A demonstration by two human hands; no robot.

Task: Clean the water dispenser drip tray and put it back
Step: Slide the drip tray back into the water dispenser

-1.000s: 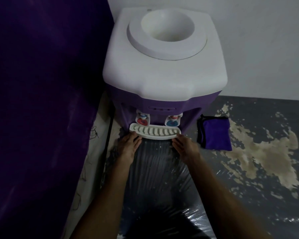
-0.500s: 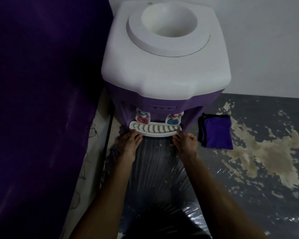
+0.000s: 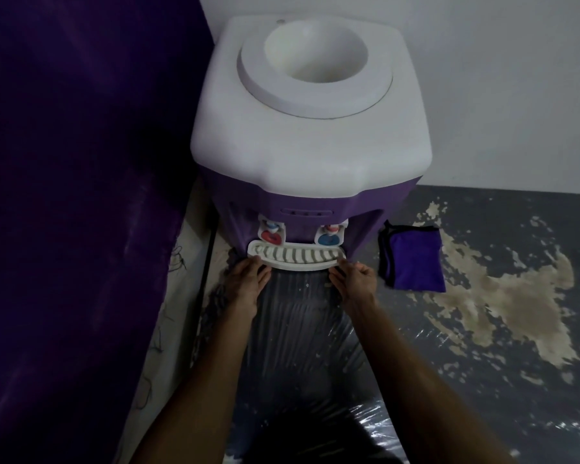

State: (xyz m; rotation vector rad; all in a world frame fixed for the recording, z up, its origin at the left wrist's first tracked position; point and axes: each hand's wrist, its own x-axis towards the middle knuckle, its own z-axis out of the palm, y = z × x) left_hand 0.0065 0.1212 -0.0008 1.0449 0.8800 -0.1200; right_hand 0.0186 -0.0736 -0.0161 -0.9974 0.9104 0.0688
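Fingers [image 3: 256, 262] of left hand [image 3: 246, 283], right hand [image 3: 357, 279] touching drip tray [image 3: 295, 256] ends

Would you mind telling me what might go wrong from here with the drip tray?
Both hands, left hand and right hand, touch only the drip tray's front corners, so it may slide unevenly and jam. The taps hang directly above and could be bumped.

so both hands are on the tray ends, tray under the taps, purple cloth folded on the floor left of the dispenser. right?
Not quite: the cloth lies on the floor right of the dispenser, not left, as the head view shows. The rest holds: left hand and right hand are at the ends of the tray, under the taps.
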